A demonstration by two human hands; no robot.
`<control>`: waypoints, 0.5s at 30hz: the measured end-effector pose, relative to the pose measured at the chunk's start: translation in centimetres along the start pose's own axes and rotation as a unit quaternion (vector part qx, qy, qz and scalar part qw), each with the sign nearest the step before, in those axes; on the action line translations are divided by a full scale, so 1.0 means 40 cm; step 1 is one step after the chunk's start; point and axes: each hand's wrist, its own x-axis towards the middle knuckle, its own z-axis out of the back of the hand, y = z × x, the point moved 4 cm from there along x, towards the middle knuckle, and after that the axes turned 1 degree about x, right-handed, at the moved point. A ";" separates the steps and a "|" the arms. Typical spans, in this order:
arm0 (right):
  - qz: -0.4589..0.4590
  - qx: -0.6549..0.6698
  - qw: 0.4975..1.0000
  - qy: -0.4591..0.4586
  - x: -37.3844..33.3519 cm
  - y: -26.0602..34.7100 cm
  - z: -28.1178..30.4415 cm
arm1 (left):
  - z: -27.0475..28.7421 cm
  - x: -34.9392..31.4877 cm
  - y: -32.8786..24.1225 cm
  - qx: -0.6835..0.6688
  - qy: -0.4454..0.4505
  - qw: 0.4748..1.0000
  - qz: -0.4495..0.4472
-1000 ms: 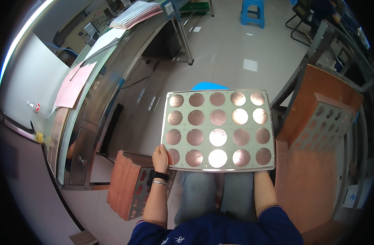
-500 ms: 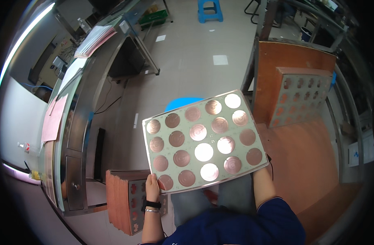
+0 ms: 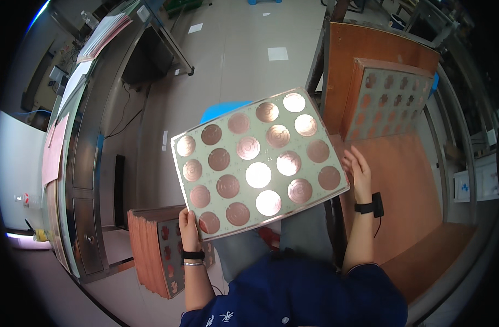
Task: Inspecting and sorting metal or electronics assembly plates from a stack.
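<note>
A pale green circuit board panel (image 3: 269, 159), with rows of round copper discs, is tilted up in front of my lap. My left hand (image 3: 189, 229) grips its lower left corner, the thumb on the front face and the other fingers mostly hidden behind. Off the panel's right edge, my right hand (image 3: 360, 173) is raised with its fingers spread, holding nothing. Whether a fingertip touches the edge, I cannot tell. Several discs shine white with reflected light.
Left of my legs stands a thick stack of panels (image 3: 150, 253). Another panel stack (image 3: 393, 103) leans against a brown backboard (image 3: 388, 41) at the right, above a brown base (image 3: 393, 180). A workbench with a drawer (image 3: 88, 234) runs along the left. Behind the panel is a blue stool (image 3: 222, 110).
My right hand has come off the panel's lower right corner and risen beside its right edge, fingers opening. My left hand keeps its grip. The whole view has shifted, the surroundings sliding up and left.
</note>
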 end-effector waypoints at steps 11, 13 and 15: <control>0.268 -0.525 0.807 -0.033 -0.014 0.032 -0.213 | 0.019 0.024 -0.023 0.013 -0.030 0.999 -0.017; 0.270 -0.505 0.820 -0.021 -0.006 0.018 -0.206 | 0.012 0.022 -0.032 0.067 -0.028 0.997 -0.040; 0.266 -0.498 0.826 -0.020 0.003 0.021 -0.205 | 0.008 0.026 -0.021 0.088 -0.043 0.991 -0.090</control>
